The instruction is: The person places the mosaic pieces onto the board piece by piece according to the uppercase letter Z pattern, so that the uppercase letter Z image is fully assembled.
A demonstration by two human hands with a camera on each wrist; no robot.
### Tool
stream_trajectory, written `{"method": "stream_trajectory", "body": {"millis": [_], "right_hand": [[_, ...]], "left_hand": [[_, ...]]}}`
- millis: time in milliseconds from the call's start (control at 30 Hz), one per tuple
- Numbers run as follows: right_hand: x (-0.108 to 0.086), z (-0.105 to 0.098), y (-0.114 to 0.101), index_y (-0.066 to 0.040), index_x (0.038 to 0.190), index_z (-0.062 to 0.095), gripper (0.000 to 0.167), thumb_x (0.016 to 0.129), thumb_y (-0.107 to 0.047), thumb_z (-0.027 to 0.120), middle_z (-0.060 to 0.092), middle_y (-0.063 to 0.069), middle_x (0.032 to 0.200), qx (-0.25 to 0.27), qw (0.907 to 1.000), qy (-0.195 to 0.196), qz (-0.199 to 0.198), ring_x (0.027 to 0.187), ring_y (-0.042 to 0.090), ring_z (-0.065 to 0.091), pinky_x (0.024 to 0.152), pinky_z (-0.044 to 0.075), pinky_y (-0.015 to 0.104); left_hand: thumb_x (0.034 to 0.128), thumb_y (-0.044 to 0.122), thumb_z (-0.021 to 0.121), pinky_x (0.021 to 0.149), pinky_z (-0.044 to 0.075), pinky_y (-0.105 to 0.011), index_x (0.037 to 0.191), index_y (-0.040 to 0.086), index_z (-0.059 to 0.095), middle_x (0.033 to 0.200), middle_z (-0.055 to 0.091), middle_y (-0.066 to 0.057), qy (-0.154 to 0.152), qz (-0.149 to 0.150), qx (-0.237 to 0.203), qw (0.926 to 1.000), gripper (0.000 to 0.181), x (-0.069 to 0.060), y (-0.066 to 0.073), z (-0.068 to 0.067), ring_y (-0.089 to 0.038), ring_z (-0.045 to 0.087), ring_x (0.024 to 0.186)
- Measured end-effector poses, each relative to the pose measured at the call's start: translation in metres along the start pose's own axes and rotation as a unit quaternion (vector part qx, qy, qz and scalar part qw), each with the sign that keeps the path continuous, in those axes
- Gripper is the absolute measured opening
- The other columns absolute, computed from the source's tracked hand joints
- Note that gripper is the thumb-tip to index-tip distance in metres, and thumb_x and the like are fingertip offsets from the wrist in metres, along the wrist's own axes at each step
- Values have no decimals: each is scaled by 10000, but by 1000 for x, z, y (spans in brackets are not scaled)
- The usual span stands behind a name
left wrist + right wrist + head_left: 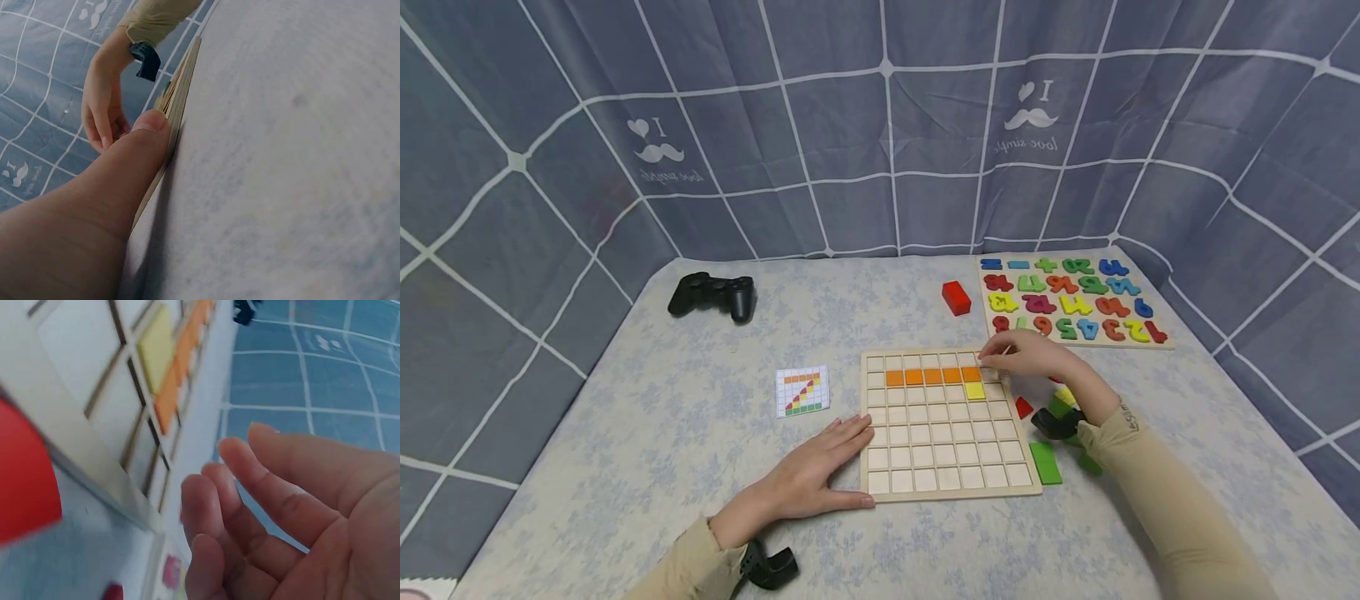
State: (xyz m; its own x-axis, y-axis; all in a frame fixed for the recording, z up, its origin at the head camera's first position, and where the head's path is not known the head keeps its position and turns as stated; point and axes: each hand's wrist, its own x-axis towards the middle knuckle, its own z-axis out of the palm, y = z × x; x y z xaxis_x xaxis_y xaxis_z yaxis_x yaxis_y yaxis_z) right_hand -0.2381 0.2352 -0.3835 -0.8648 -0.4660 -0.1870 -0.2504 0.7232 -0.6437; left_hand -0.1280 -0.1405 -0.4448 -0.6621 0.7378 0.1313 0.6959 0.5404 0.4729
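A wooden grid board [955, 433] lies on the table with a row of orange square tiles [932, 377] near its far side. One yellow tile [974, 391] sits just below the row's right end. My left hand [808, 473] rests along the board's left edge, fingers extended and thumb at the near left corner. Above the board's far right corner is my right hand [1032, 353], fingers loosely bent. In the right wrist view, that hand [281, 519] shows no tile between thumb and fingers. A small pattern card [802, 391] with coloured squares lies left of the board.
Loose green tiles [1046, 463] and a red tile [1023, 407] lie right of the board, partly under the right forearm. A red block [957, 297] stands behind it. At back right is a number puzzle board [1075, 292]; at back left, a black game controller [713, 295].
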Motion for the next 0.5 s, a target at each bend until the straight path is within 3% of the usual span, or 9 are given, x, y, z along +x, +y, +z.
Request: {"method": "stream_trajectory", "body": {"millis": [233,500], "right_hand": [[-29,-14,16,-42,1153,637,341,924,-293,607,626,56,1027,292,9995,-81,120,840,216,521,694,474,307],[-59,-23,44,-7,1166,616,330,902,-202,645,637,96,1007,835,9963,-158,120,860,226,566,758,514,284]], "left_hand": [[819,619,593,1158,175,-374,1466,56,322,1540,233,-49,-14,7,6,10000,900,0,0,-1,-190,193,1407],[818,616,595,1159,170,-369,1466,57,322,1541,230,-46,-33,-29,-26,10000,898,0,0,-1,-182,186,1408]]}}
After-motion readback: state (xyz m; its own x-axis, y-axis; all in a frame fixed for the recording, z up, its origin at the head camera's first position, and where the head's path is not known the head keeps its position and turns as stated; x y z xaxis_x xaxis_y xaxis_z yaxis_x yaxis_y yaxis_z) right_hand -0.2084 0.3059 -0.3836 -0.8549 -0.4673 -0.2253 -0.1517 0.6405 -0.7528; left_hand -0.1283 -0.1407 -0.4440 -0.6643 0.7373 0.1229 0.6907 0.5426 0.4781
